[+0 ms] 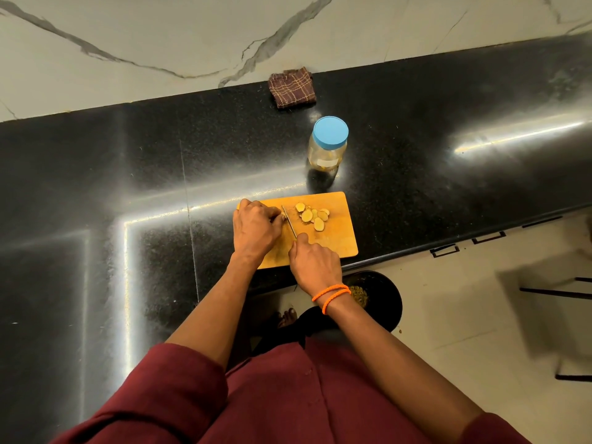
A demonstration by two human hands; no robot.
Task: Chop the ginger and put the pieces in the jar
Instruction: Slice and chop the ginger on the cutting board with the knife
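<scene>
Nearest the camera, maroon sleeves (166, 382) are being worn, and a black bin (381, 299) is standing on the pale floor below the counter edge. An orange cord bracelet (333, 294) is being worn on the right wrist. The right hand (315, 259) is being kept curled around the handle of a knife (289, 222), whose thin blade is being held edge-down on the wooden cutting board (336, 238). The left hand (254, 229) is being held with fingers curled at the board's left end, just left of the blade; a small remaining ginger piece (283, 217) is barely showing at its fingertips, and how firmly it is being pinched cannot be told. Just right of the blade, cut ginger slices (312, 215) are lying in a loose cluster on the board. Beyond the board, on the black granite counter (128, 187), a clear jar (327, 145) is standing upright with its blue lid (330, 131) on. Farther back, a folded brown checked cloth (292, 88) is lying against the marble wall (160, 33).
</scene>
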